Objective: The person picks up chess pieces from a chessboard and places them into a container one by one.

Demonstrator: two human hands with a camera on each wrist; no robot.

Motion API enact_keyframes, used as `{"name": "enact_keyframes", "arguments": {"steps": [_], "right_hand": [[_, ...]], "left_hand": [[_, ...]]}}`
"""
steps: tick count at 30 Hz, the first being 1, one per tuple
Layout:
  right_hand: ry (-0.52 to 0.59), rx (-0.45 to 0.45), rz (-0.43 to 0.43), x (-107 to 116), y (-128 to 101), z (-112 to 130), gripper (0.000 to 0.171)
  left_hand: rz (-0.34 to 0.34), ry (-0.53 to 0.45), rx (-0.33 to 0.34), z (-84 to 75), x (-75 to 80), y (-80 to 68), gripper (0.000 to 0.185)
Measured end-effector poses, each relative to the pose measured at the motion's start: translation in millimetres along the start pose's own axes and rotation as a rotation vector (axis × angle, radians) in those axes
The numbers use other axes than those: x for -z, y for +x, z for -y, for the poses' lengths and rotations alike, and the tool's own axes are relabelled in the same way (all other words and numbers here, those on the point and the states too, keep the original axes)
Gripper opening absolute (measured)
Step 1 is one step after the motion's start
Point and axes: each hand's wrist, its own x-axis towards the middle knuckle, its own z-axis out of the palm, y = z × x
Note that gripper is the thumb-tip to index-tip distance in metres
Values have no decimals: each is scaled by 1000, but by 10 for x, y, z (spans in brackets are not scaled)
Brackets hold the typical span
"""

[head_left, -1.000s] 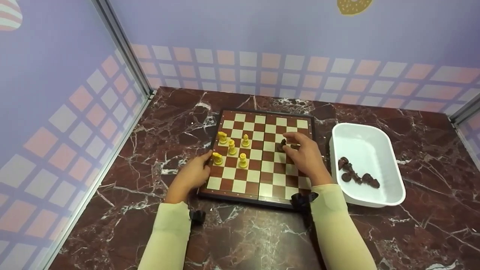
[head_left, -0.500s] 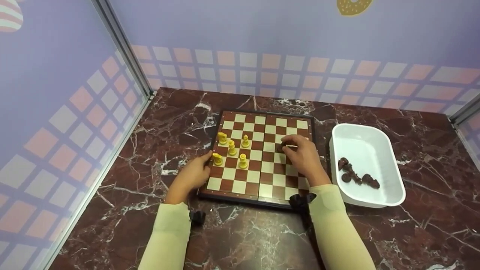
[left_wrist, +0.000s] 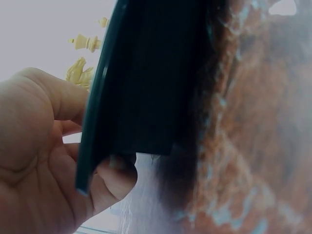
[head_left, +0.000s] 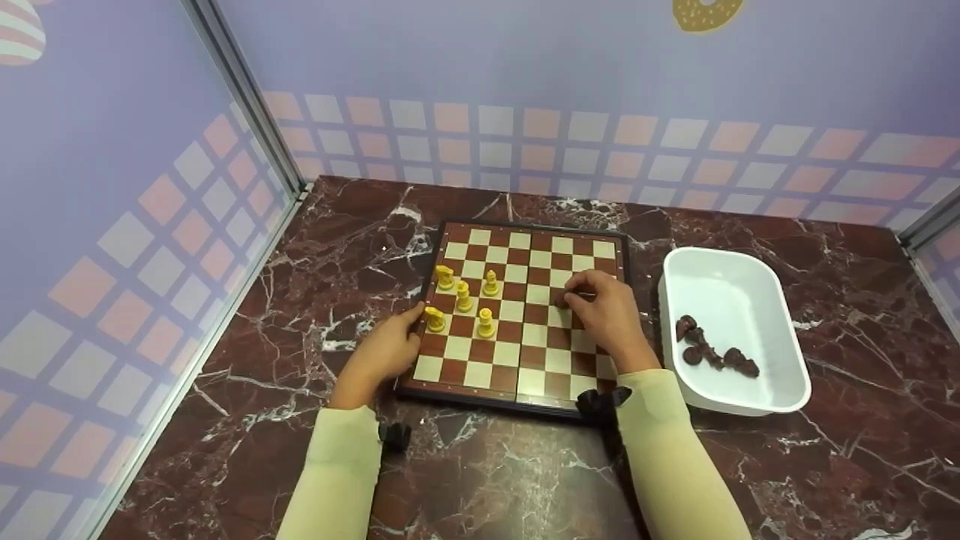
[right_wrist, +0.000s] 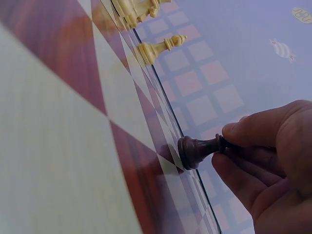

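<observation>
A marbled bench [head_left: 480, 465] carries a chessboard [head_left: 556, 339], a white tray [head_left: 739, 300] just beside its right edge. The left hand [head_left: 384, 346] grips the board's left edge; the right hand [head_left: 609, 311] is over its right half. Five yellow pieces [head_left: 486, 324] stand nearer the left edge; the right hand pinches a dark piece [right_wrist: 194, 151] between the board's middle and right edge
</observation>
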Motion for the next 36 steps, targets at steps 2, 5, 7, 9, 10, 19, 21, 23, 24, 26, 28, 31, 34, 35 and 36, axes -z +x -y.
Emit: {"name": "enact_keyframes", "arguments": {"steps": [2,5,7,9,10,19,21,23,24,26,28,31,34,35,36], "right_hand": [[0,4,-18,10,0,3,9],[16,0,-32,27,4,10,11],[25,-1,-30,42,2,18,11],[40,-3,-27,61,0,28,12],[46,-2,-28,72,-2,32,13],[72,26,-57,169,-22,73,10],[81,28,-61,186,-28,87,10],[96,26,-64,203,-35,103,10],[106,26,-63,212,-38,112,10],[111,30,-63,231,-45,126,10],[107,37,-62,251,-54,138,11],[89,50,-61,282,-60,157,10],[77,55,-65,316,-64,173,10],[74,55,-66,328,-67,179,11],[72,54,-68,342,-70,185,11]], "left_hand": [[-1,1,-1,-1,-2,0,58],[-4,2,-2,3,-6,3,58],[-6,2,0,8,-12,7,58],[-8,0,2,12,-17,9,58],[-8,-3,5,14,-19,9,58],[14,-2,20,27,-24,19,57],[14,0,17,24,-21,19,57],[12,2,16,18,-19,18,57],[10,3,16,15,-18,17,57],[11,5,19,11,-16,17,58],[9,9,21,12,-18,19,58],[6,15,25,18,-21,23,58],[11,15,28,23,-19,23,58],[12,14,30,21,-17,21,58],[13,9,32,20,-16,20,58]]}}
